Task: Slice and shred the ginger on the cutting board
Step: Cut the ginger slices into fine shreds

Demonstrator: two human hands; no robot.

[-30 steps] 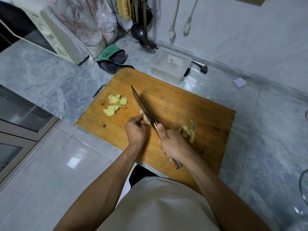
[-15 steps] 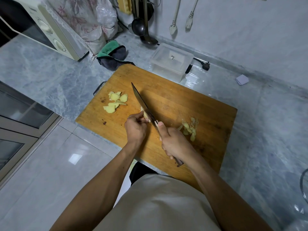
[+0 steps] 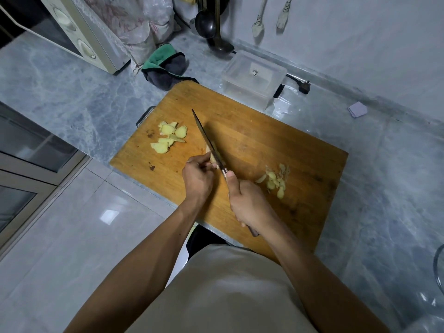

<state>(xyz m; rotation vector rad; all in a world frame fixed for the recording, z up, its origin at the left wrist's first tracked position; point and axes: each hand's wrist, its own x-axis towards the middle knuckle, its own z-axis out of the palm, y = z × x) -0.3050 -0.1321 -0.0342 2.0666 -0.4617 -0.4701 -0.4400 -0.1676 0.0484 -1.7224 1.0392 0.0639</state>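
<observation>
Cutting board point(image 3: 264, 140) on marble counter point(image 3: 72, 92)

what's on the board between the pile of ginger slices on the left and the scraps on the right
In the head view, between the ginger slices and the scraps lie the knife and both hands.

Ginger piece point(image 3: 212, 158) mostly hidden behind left hand point(image 3: 198, 180) and knife point(image 3: 209, 143). Knife handle covered by right hand point(image 3: 249, 204), only dark end poking out. Microwave point(image 3: 79, 32) cut off at top left edge. Ladles point(image 3: 211, 22) cut off at top. Round thing point(image 3: 439, 267) at right edge too cut to tell.
</observation>
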